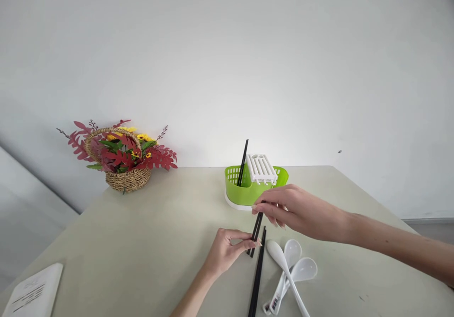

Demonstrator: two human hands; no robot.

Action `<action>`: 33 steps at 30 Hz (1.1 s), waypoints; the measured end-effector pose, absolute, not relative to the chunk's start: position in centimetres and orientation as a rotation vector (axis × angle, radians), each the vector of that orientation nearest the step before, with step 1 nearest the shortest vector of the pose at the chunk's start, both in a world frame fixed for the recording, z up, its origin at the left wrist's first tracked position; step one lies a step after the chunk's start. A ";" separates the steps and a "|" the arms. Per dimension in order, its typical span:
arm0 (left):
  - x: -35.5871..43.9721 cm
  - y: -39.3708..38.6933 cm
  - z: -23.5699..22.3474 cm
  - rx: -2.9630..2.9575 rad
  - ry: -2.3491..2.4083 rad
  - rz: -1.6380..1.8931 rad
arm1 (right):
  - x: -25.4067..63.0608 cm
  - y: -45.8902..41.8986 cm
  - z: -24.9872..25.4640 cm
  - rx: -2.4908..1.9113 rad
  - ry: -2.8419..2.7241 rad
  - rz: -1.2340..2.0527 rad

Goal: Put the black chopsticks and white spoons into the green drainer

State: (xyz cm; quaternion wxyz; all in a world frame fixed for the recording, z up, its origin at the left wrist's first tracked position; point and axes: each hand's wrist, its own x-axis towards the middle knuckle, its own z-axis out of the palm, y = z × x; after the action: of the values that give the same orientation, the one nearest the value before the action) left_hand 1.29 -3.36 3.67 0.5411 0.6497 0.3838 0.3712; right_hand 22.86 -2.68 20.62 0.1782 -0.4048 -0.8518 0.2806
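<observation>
Two black chopsticks are held between both hands, slanting above the table. My left hand pinches them near their lower ends. Higher up, my right hand grips the same pair by the top, its fingers closed and partly hiding the ends. Just right of my left hand, more black chopsticks lie on the table. Beside these, white spoons rest crossed over one another. Behind my hands stands a green basket with a white slotted rack; black chopsticks lean upright in its left compartment.
A wicker basket of red and yellow artificial flowers stands at the back left. At the front left lies a white object with dark lines. A pale wall rises right behind the table.
</observation>
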 end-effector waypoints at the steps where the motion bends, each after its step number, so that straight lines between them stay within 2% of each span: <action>1: 1.3 -3.3 3.6 1.561 0.920 0.869 | 23.0 -2.7 20.7 -1.164 -2.398 0.794; 13: 1.3 -3.1 2.5 1.618 0.884 0.749 | 24.7 -5.2 19.7 -1.048 -2.310 0.799; 19: 0.4 -2.2 2.5 1.777 0.983 0.807 | 24.4 -5.4 19.3 -1.038 -2.297 0.702; 25: -0.6 -1.4 2.5 1.805 1.068 0.927 | 23.0 -4.6 18.6 -1.120 -2.134 0.826; 33: -0.7 -1.2 1.9 1.833 1.093 0.872 | 22.6 -4.7 18.9 -1.069 -2.156 0.782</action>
State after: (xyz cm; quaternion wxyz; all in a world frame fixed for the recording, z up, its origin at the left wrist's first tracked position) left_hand -0.75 -1.16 1.86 0.4059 0.7267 0.4333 0.3455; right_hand 22.63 -4.74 18.86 0.3008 -0.4028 -0.8127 0.2947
